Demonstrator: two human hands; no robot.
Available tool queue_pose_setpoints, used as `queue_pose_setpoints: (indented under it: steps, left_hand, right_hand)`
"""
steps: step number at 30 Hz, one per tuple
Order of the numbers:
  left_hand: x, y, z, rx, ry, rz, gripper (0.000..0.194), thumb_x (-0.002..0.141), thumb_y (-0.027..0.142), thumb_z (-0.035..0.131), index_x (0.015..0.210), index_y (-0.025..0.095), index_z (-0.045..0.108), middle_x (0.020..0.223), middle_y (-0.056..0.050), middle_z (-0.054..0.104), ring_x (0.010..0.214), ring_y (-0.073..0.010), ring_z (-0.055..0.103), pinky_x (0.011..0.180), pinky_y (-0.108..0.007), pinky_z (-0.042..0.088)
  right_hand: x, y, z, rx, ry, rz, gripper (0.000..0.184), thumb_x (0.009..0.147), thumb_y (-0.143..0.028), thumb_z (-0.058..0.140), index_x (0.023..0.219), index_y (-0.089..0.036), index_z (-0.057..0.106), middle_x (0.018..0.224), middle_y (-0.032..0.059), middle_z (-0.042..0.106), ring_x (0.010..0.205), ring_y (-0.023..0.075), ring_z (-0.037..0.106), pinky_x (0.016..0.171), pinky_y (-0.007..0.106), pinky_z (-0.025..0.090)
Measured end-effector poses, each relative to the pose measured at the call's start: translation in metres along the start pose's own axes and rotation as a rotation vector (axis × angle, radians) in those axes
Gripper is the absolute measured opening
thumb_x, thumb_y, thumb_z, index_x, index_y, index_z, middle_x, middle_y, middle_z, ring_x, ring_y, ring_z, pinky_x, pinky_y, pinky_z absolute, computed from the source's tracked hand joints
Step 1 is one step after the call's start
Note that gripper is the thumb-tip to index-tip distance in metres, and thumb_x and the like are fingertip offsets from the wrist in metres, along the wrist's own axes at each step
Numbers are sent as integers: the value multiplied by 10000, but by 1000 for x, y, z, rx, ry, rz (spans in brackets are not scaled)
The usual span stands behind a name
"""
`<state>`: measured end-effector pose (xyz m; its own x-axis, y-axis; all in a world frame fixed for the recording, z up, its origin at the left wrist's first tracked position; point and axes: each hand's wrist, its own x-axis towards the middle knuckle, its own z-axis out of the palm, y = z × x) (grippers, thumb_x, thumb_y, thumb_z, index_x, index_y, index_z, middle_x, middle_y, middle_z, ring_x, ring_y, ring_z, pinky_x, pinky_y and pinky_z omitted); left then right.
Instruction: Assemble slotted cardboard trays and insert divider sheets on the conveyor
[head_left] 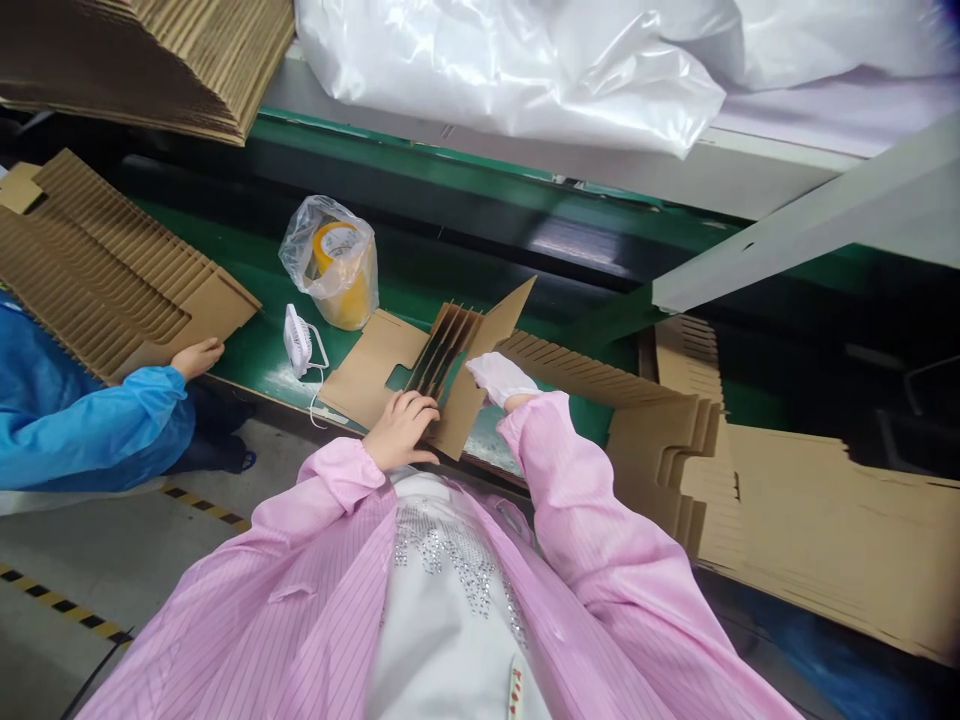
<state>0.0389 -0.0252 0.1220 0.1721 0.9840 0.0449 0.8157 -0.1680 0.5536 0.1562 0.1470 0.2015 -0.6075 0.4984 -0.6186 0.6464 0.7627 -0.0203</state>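
My bare left hand (403, 428) rests with fingers spread against the near ends of several upright cardboard dividers (448, 345), holding none of them. In a white glove, my right hand (504, 380) is closed on a tilted brown cardboard sheet (510, 312) at the right side of these dividers; the fingertips are partly hidden. A flat notched cardboard piece (367, 370) lies to the left of the dividers. Just behind my right hand, a row of slotted cardboard partitions (577, 365) stretches to the right.
A bagged roll of yellow tape (349, 290) and a small white fan (298, 342) stand on the green bench. A blue-sleeved co-worker's hand (196, 360) touches a partition stack (112, 280) at left. A white post (810, 215) slants at right. Plastic bags (510, 70) lie on the shelf.
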Motion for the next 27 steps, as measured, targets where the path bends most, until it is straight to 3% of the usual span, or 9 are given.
queue_pose_setpoints:
  steps: [4,9,13,20,27]
  left_hand:
    - [-3,17,6,-39,33,60,684,732,706,600,1129,158,510,1135,-141,573,1112,-299,507,981,-456,399]
    - [0,26,14,-51,3,4,519,902,457,514,1287,123,410,1056,-128,616,976,-253,586,876,-391,449]
    - [1,27,14,-65,-64,-11,660,845,270,567,1421,139,274,1139,-138,607,989,-258,599,869,-384,460]
    - [-1,25,19,-158,-100,4,733,797,208,588,1438,134,240,1175,-164,597,1036,-283,604,893,-429,479]
    - [-2,20,29,-204,-82,15,767,772,152,606,1430,142,214,1273,-180,557,1135,-281,588,955,-421,477]
  right_hand:
    - [10,0,5,-36,14,-16,194,693,-47,690,885,-64,706,950,179,703,941,261,679,733,232,499]
    - [12,3,13,-65,36,-29,214,697,-53,677,908,-73,707,955,169,706,948,261,678,763,241,507]
    - [10,3,21,-88,49,-20,210,711,-51,657,915,-66,705,947,176,705,949,265,677,773,249,508]
    - [10,0,30,-105,87,15,214,789,-33,553,947,-44,697,975,215,688,964,272,672,781,283,508]
    - [9,-1,33,-91,93,22,209,770,-16,569,930,-47,700,928,208,695,953,287,675,761,295,512]
